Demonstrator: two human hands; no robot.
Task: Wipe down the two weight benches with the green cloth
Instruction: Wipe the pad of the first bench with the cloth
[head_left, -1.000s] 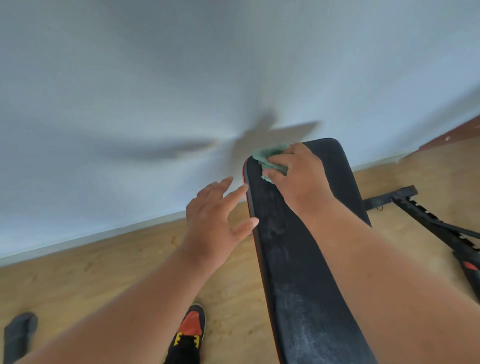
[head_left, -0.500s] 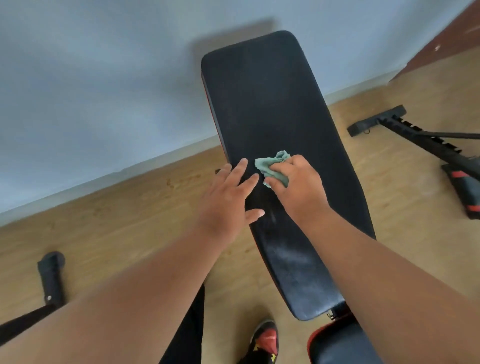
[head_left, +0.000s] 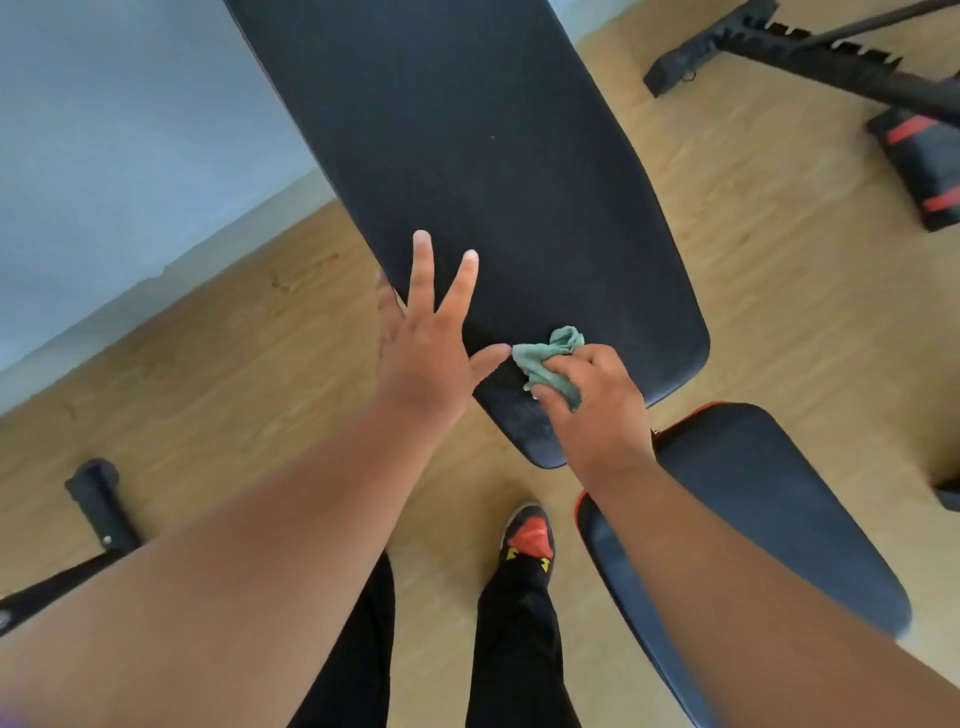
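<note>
Ahead of both hands the black back pad (head_left: 483, 171) is bare across its full width; nothing stands on it. The left hand (head_left: 431, 353), fingers spread, occupies the pad's left edge; the right hand (head_left: 592, 410), closed on the green cloth (head_left: 550, 364), occupies the near end. Thumb tip and cloth nearly touch, leaving no passage between the hands. Just behind the right hand, a narrow gap separates the back pad from the seat pad (head_left: 753, 519). Left of the left hand, open wooden floor (head_left: 208, 364) runs to the wall. Right of the right hand lies clear floor; a black frame (head_left: 779, 52) lies well beyond.
</note>
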